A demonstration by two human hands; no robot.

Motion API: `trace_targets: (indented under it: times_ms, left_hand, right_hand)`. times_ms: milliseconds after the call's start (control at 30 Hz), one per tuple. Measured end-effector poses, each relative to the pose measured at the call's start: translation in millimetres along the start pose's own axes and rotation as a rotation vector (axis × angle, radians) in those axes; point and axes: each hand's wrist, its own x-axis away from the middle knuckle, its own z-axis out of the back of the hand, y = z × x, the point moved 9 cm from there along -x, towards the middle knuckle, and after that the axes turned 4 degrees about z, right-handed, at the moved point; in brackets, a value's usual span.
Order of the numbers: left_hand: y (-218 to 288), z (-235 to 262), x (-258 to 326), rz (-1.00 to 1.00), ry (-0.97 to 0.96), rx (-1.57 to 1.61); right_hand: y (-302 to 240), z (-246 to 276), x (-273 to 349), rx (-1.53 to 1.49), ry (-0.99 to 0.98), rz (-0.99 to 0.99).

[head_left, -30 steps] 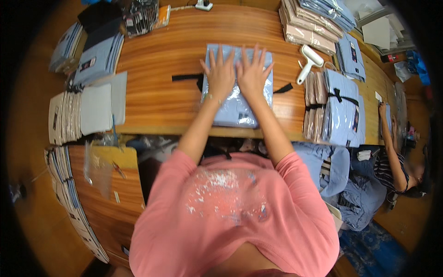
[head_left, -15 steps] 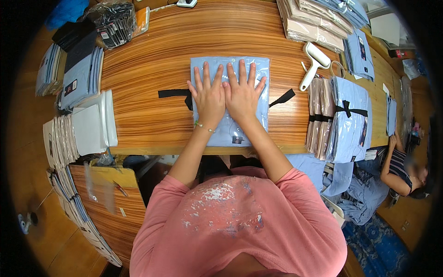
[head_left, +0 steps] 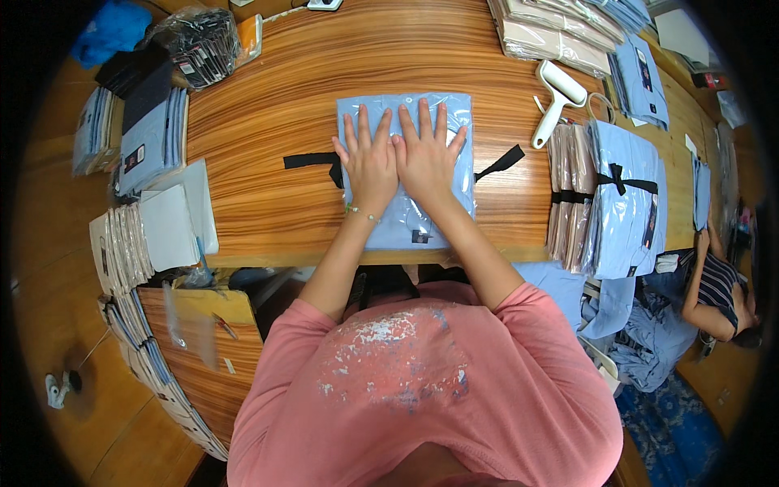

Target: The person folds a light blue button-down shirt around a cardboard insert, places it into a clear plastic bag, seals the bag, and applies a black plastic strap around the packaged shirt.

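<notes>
A light blue folded shirt in a clear plastic bag (head_left: 406,219) lies flat on the wooden table (head_left: 268,187). A black ribbon (head_left: 308,160) runs under it and sticks out on both sides. My left hand (head_left: 369,162) and my right hand (head_left: 426,154) press side by side on top of the bag, palms down, fingers spread, thumbs touching. Neither hand grips anything.
A white lint roller (head_left: 556,97) lies right of the bag. A tied bundle of bagged shirts (head_left: 613,195) stands at the right. More stacks sit at the far edge (head_left: 552,32) and at the left (head_left: 146,146). Another person (head_left: 718,288) sits at the far right.
Both hands have slid toward me over the bag, staying flat and together. The view has shifted so the bag sits lower in the picture.
</notes>
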Motion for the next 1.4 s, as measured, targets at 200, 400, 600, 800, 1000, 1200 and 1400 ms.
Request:
trace_targets:
  times_ms: [200, 400, 600, 800, 1000, 1200, 1400]
  left_hand:
    - [-2.2, -4.1, -0.8, 0.015, -0.030, 0.033]
    - [-9.4, -10.3, -2.5, 0.054, -0.104, 0.058]
    - [-62.6, 39.5, -32.8, -0.040, 0.066, 0.709]
    - [-168.2, 10.4, 24.8, 0.072, -0.222, 0.062]
    - [-197.0, 67.6, 6.9, 0.302, -0.124, 0.040]
    - [-253.6, 51.9, -1.5, 0.317, -0.549, 0.093]
    - [-102.4, 129.2, -18.8, 0.133, -0.460, 0.857]
  right_hand:
    - [3.8, -1.4, -0.2, -0.013, -0.011, -0.025]
    - [9.9, -6.0, 0.8, -0.070, -0.018, -0.052]
    - [65.8, 34.2, -26.2, -0.709, 0.149, -0.063]
    - [130.6, 67.4, 75.0, 0.153, -0.076, -0.099]
    - [167.5, 59.4, 69.6, 0.017, -0.171, -0.171]
    - [203.5, 46.8, 46.6, 0.020, -0.426, -0.292]
    - [132.4, 106.0, 19.6, -0.006, -0.394, -0.252]
